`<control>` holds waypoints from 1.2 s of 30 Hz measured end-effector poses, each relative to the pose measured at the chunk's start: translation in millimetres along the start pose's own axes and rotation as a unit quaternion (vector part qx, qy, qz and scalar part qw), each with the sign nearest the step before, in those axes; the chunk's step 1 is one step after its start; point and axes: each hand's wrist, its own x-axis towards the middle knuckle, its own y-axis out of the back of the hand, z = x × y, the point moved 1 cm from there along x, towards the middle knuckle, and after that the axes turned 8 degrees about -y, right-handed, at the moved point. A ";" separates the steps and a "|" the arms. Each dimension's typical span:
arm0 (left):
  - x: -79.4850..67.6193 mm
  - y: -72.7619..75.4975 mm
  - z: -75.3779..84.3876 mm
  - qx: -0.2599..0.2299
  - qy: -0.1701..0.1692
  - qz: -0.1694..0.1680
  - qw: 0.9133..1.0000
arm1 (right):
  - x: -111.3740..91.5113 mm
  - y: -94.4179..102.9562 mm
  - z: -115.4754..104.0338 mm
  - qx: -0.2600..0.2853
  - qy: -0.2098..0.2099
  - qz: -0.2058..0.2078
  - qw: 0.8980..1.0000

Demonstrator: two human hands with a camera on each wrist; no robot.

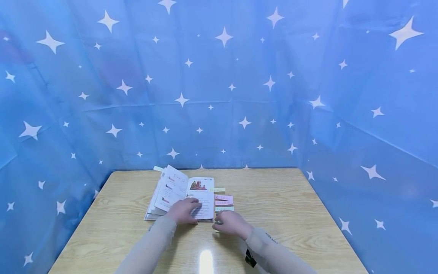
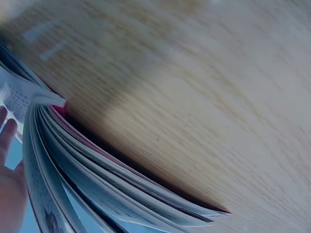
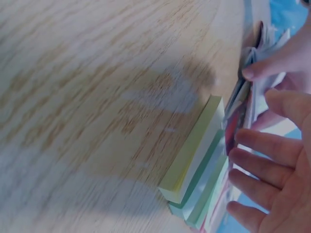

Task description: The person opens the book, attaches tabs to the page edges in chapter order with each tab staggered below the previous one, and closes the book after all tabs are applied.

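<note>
An open book with printed text and a small coloured picture lies on the table, its left pages fanned upward. My left hand rests across the lower part near the spine, fingers over the right page and thumb at the bottom edge. Several paper tabs in yellow, pink and green stick out from the book's right side. Just below them, at the lower right corner, is my right hand, fingers loosely bent. In the right wrist view, its fingers are spread beside the book's edge and the yellow-green tab, gripping nothing.
The light wood table extends around the book on all sides. A blue curtain with white stars hangs behind the table and along both sides. A pale tab pokes out at the book's upper left.
</note>
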 end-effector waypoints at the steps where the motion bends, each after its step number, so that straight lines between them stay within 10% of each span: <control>1: 0.4 -0.7 0.4 0.004 0.000 -0.003 1.000 | -0.3 0.2 -0.3 -0.001 0.000 -0.001 1.000; 13: -1.8 4.1 -1.8 -0.017 -0.027 0.022 0.999 | 0.8 -1.1 -1.5 0.013 -0.014 -0.011 1.000; 19: -4.3 12.0 -0.8 0.010 -0.047 0.109 0.993 | 4.7 -7.9 -4.6 0.004 -0.002 -0.016 1.000; 25: -0.4 26.7 4.6 0.121 -0.092 0.200 0.968 | 10.6 -16.1 -8.4 -0.018 -0.027 -0.036 0.999; 32: -1.3 36.3 18.8 0.362 -0.035 0.089 0.927 | 14.8 -29.5 -13.3 -0.050 -0.018 -0.047 0.997; 36: -3.2 30.2 20.8 0.407 0.010 -0.003 0.914 | 16.6 -30.9 -18.6 -0.054 -0.014 -0.041 0.998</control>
